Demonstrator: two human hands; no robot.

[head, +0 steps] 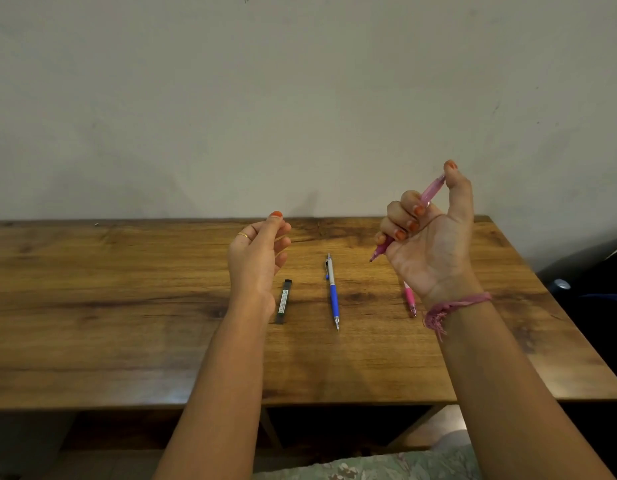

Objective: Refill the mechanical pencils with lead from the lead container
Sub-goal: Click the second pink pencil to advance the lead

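My right hand point(430, 237) is raised above the wooden table point(127, 306) and grips a translucent pink mechanical pencil point(430, 192), tip pointing down-left, thumb on its top end. My left hand point(258, 258) hovers left of centre with fingers loosely curled and holds nothing I can make out. On the table lie a black lead container point(283, 301), a blue and silver mechanical pencil point(333, 292) and a second pink pencil point(410, 299), partly hidden behind my right wrist.
A plain wall rises behind the table's far edge. A dark object point(584, 299) sits off the table's right side. Patterned fabric point(386, 465) shows at the bottom below the near edge.
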